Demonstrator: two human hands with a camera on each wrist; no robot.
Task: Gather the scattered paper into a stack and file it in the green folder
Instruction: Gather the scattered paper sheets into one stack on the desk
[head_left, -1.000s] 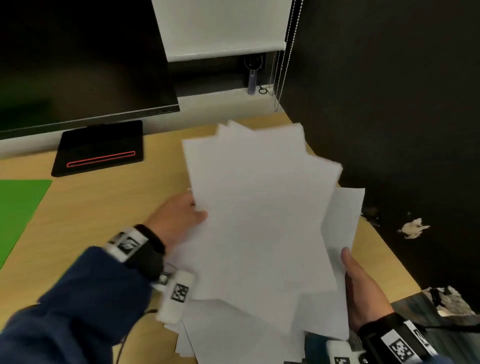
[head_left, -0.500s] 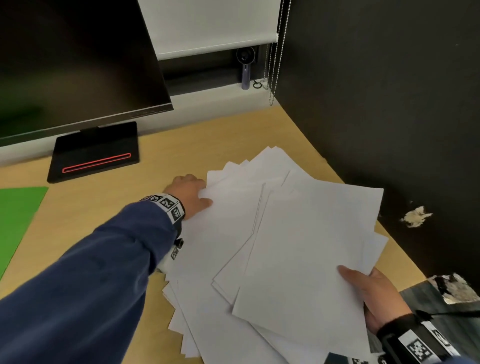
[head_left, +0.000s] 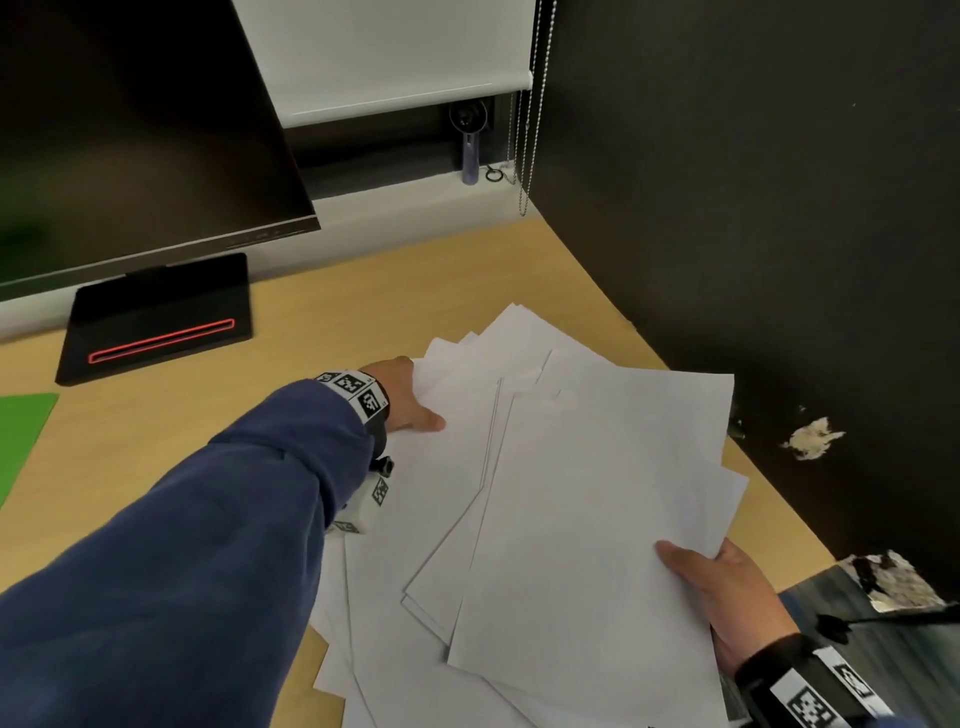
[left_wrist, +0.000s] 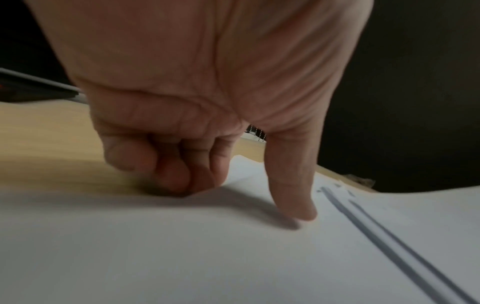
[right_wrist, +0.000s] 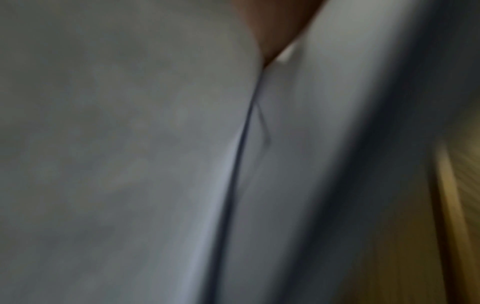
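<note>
On the pale wooden desk (head_left: 322, 322), the green folder (head_left: 21, 441) lies far left of the fanned white paper (head_left: 571, 519), a red-lined monitor base (head_left: 156, 322) behind, the left hand (head_left: 402, 392) pinching the sheets' left edge, the right hand (head_left: 727, 597) gripping their right edge beside the black wall (head_left: 753, 208); no writing reads.

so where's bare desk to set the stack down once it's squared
Bare desk lies between the green folder, the black monitor base and the left hand. The right side, up to the dark wall, is crowded with fanned paper.
</note>
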